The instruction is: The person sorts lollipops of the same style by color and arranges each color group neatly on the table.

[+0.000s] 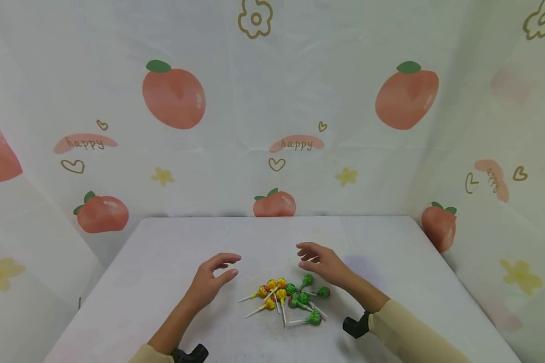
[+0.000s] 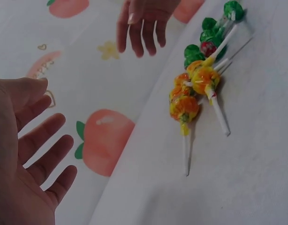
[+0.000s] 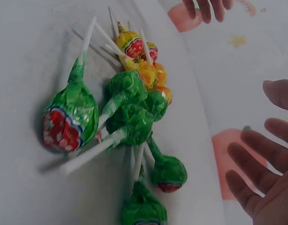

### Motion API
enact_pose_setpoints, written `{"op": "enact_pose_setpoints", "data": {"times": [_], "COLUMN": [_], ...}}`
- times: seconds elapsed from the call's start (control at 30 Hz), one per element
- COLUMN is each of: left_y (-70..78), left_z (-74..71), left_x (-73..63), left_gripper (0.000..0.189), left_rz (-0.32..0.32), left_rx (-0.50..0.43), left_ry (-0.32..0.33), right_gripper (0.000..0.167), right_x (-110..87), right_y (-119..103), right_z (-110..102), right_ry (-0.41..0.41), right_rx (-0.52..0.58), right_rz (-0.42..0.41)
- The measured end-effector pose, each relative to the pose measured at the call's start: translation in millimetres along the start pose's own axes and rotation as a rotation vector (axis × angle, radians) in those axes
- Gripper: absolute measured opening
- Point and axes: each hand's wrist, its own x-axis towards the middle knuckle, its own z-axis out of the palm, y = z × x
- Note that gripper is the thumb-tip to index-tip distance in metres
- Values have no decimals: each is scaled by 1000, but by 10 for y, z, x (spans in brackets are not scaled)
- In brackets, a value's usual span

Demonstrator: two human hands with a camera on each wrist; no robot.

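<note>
Several lollipops lie in a loose pile on the white table (image 1: 172,282). Those on the left, such as one yellow lollipop (image 1: 270,303), have yellow and orange wrappers; those on the right, like the green lollipop (image 1: 315,317), are wrapped in green with red labels. White sticks point in different directions. My left hand (image 1: 209,282) hovers left of the pile, fingers spread and relaxed, holding nothing. Above the green side hangs my right hand (image 1: 324,263), its fingers loosely bent and nothing in them. In the right wrist view, a green lollipop (image 3: 71,119) appears large at the left.
A white cloth backdrop (image 1: 236,101) printed with peaches, hearts and flowers rises behind the table and along both sides. Each wrist carries a black mount, one by the right sleeve (image 1: 356,326) and one by the left sleeve (image 1: 191,354).
</note>
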Motion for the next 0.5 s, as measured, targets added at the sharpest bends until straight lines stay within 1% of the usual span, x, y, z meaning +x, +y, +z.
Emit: {"op": "enact_pose_setpoints", "data": {"times": [0.1, 0.27, 0.4, 0.5], "left_y": [6, -6, -44, -74], "left_z": [74, 210, 309, 367], "left_x": [19, 26, 25, 33], "left_gripper": [24, 24, 24, 24], "left_rz": [-50, -126, -145, -144], "left_rx": [-34, -58, -73, -83], "left_ry": [-36, -124, -188, -229], "right_gripper": [37, 35, 37, 36], "right_x": [51, 110, 149, 201], "right_y": [-18, -38, -54, -38], "right_z": [30, 103, 166, 201], "right_ry": [-39, -130, -217, -275], "right_rx": [9, 21, 32, 36], "right_rz": [0, 6, 42, 30]}}
